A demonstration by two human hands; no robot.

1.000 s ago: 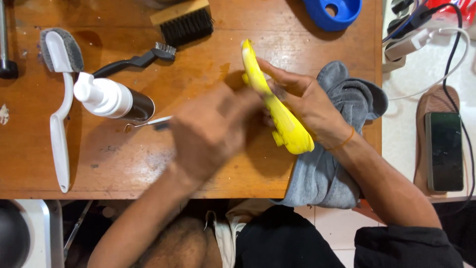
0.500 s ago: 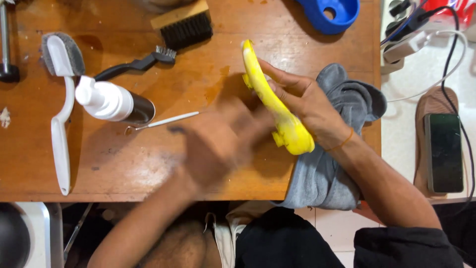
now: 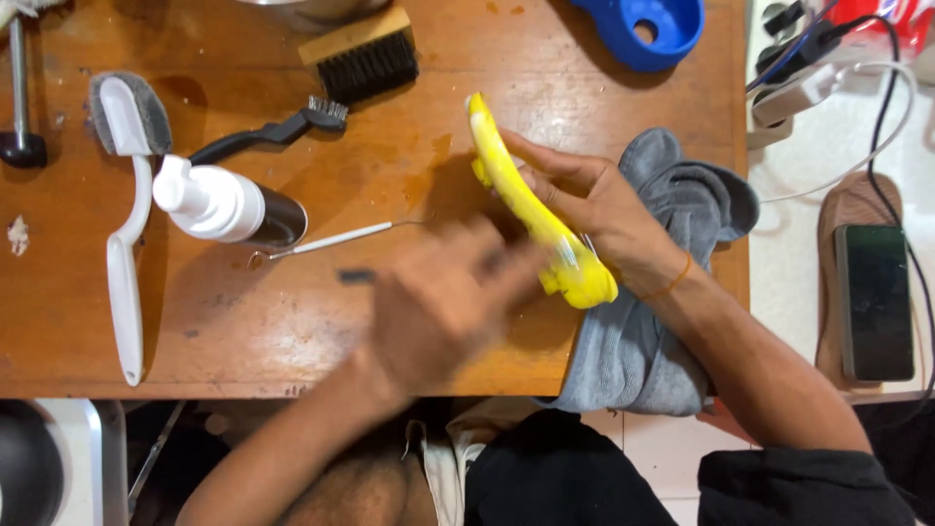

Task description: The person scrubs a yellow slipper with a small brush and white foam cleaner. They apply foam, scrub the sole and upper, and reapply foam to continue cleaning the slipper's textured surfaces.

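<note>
Right hand [image 3: 609,209]: wrapped around the yellow piece [image 3: 531,209], fingers curled on its far side, holding it on edge above the table [image 3: 243,341].
Left hand [image 3: 443,307]: blurred by motion, just at 8 o'clock of the yellow piece; whether the fingers are together or pinching something I cannot tell. A small dark bit shows at its 9 o'clock side, too smeared to name.
Yellow piece: long, curved, running from 11 o'clock down to 5 o'clock across the middle of the view, its lower end over the grey cloth [image 3: 653,341].
Progress: judging by the blur, the left hand seems to be mid-stroke on the piece; no dirt or clean patch can be made out, so how much is done stays unclear.
Containers: a white spray bottle [image 3: 219,205] lies on its side at 9 o'clock, cap on, contents hidden. A blue holder [image 3: 648,29] at 1 o'clock shows an open hole.
Tools nearby: white brush [image 3: 122,224], black brush [image 3: 273,131], wooden brush [image 3: 365,54], thin metal pick [image 3: 331,241], all lying untouched.
Off the table: a phone [image 3: 875,302] at 3 o'clock.
</note>
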